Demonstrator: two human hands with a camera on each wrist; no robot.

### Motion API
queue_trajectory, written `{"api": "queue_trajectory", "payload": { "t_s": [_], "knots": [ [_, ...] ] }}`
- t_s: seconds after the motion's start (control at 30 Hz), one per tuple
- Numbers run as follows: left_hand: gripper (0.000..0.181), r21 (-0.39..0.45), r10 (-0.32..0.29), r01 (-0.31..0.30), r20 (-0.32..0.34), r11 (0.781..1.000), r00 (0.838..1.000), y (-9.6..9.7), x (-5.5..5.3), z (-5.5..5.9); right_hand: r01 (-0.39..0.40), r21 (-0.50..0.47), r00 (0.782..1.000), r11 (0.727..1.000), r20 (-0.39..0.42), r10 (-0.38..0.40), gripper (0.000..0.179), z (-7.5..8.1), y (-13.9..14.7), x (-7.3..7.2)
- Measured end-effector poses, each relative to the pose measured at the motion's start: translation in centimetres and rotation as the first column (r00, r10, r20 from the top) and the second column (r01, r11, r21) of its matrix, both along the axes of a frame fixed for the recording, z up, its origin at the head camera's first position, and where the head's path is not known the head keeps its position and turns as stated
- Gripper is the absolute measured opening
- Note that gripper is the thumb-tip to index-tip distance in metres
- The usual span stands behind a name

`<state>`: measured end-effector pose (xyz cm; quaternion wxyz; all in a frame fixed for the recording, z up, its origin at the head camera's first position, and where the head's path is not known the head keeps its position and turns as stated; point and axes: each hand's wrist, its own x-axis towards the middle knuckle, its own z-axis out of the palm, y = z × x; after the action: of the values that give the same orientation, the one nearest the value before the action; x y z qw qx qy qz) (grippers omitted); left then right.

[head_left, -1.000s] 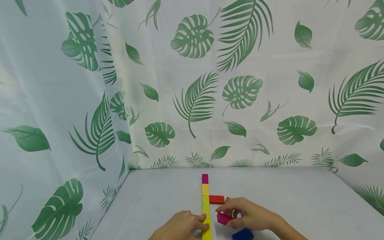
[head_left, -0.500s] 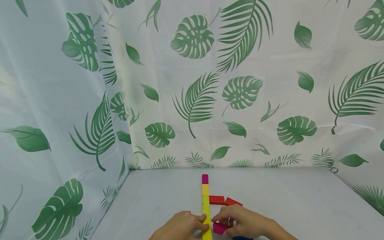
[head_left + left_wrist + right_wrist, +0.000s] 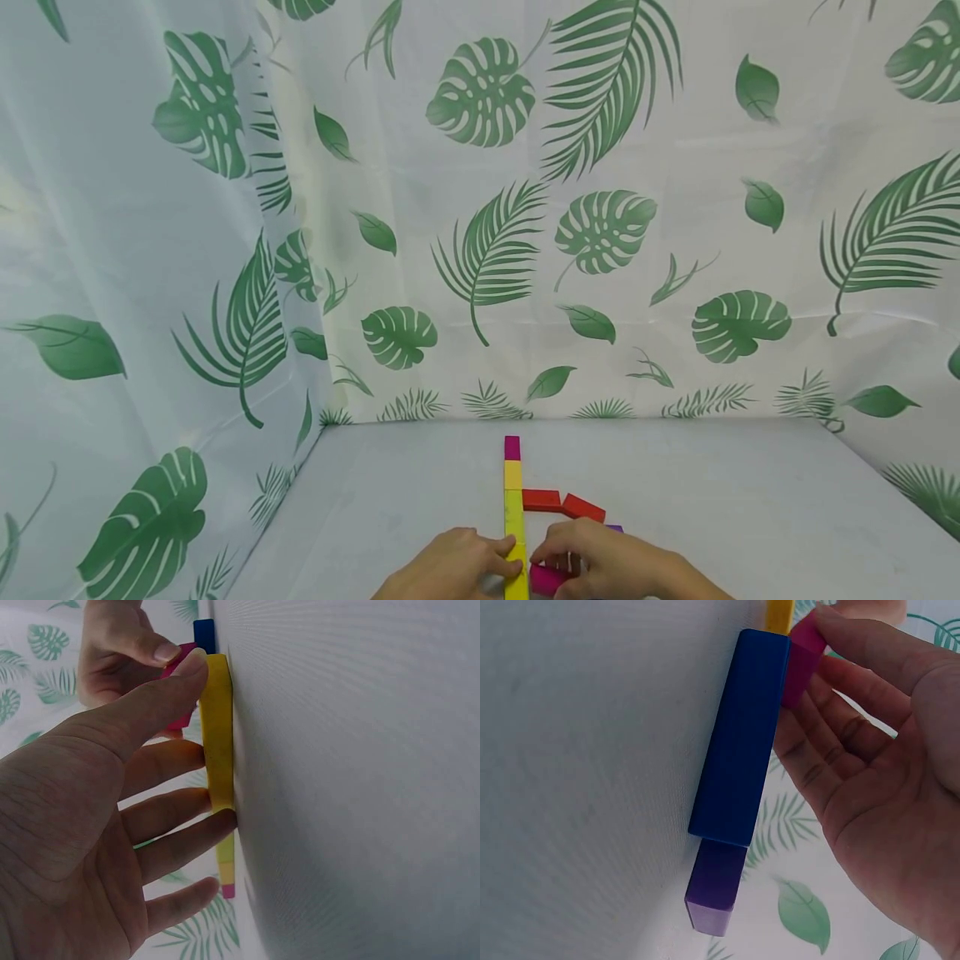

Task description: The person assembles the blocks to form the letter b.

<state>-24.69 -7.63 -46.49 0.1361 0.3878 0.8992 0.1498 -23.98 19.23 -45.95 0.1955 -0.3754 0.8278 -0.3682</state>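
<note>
My left hand lies along a straight row of blocks, its extended fingers touching the near yellow block. Farther along that row come a yellow-green block, a pale yellow block and a magenta block at the far end. Just right of the row, my right hand pinches another magenta block between thumb and fingers. In the right wrist view, a long blue block stands beside that held block, with a purple block at its other end.
Two red blocks extend rightward from the row, the second one angled. A purple block's corner peeks out behind my right hand. The white tabletop meets a leaf-printed curtain at the back and sides.
My right hand has brought the held magenta block closer to me and slightly left, beside the yellow block. The second red block has come into fuller view. My left hand stays put.
</note>
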Motion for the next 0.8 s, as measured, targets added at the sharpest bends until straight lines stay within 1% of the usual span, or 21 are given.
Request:
{"api": "queue_trajectory", "payload": {
  "t_s": [0.17, 0.37, 0.6, 0.73, 0.8],
  "knots": [
    [0.044, -0.011, -0.012, 0.012, -0.024, 1.000, 1.000, -0.07, -0.06, 0.03, -0.001, 0.013, 1.000, 1.000, 0.003, 0.001, 0.038, -0.24, -0.09, -0.09],
    [0.044, -0.019, 0.004, -0.004, -0.017, 1.000, 1.000, -0.02, -0.08, 0.07, -0.035, 0.012, 0.999, 0.999, 0.006, 0.035, 0.036, -0.45, -0.12, -0.11],
    [0.044, -0.009, 0.008, -0.008, -0.013, 1.000, 1.000, 0.02, 0.10, 0.18, -0.034, 0.069, 0.997, 0.997, -0.065, 0.038, 0.026, -0.21, -0.02, 0.00],
    [0.044, -0.007, 0.023, -0.023, 0.006, 1.000, 1.000, 0.11, 0.18, 0.26, -0.039, 0.040, 0.999, 0.998, -0.020, 0.039, 0.024, -0.18, 0.00, 0.21],
    [0.044, -0.009, 0.028, -0.028, 0.012, 1.000, 1.000, 0.16, 0.21, 0.28, -0.044, 0.030, 0.999, 0.999, -0.010, 0.045, 0.024, -0.21, -0.03, 0.26]
  ]
}}
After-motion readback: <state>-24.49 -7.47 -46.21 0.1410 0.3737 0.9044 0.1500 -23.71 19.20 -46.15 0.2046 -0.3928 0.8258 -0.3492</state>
